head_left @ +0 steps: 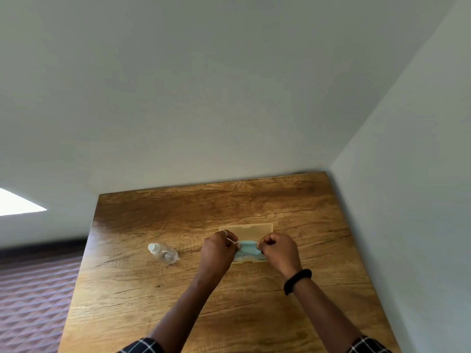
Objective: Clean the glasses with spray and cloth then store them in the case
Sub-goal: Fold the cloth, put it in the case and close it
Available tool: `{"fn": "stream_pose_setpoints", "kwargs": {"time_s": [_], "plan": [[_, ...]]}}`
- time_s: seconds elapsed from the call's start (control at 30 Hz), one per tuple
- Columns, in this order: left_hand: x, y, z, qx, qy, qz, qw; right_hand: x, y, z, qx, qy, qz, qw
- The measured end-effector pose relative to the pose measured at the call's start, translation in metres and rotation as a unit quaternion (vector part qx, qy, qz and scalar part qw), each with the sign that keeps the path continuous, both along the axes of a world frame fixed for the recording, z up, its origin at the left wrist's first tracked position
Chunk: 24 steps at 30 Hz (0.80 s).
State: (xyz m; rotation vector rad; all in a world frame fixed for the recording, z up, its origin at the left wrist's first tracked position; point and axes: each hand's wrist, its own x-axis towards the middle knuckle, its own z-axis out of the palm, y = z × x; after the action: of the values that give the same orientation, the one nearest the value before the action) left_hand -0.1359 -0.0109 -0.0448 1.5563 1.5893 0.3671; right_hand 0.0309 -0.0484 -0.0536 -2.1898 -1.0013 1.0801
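My left hand and my right hand are held close together over the table, both closed on a light blue cloth stretched between them. Thin dark glasses peek out below the cloth near my right hand; most of the frame is hidden by cloth and fingers. An open, translucent beige case lies flat on the table just behind and under my hands. A small clear spray bottle with a white cap lies on its side to the left of my left hand.
The wooden table stands in a corner, with pale walls behind and to the right. Its left edge drops to a patterned reddish floor. A black band sits on my right wrist.
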Motion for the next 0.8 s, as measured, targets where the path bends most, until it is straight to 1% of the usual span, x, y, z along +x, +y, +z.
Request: {"fn": "stream_pose_setpoints", "kwargs": {"time_s": [0.4, 0.6, 0.8], "plan": [[0.003, 0.001, -0.007, 0.034, 0.061, -0.020, 0.997, -0.003, -0.003, -0.001, 0.030, -0.085, 0.038, 0.995], [0.002, -0.003, -0.009, 0.040, 0.077, -0.032, 0.996, -0.003, -0.007, -0.002, 0.038, -0.095, 0.048, 0.994], [0.002, -0.006, -0.008, 0.062, 0.089, -0.034, 0.993, -0.005, -0.011, -0.003, 0.052, -0.101, 0.029, 0.993]]}}
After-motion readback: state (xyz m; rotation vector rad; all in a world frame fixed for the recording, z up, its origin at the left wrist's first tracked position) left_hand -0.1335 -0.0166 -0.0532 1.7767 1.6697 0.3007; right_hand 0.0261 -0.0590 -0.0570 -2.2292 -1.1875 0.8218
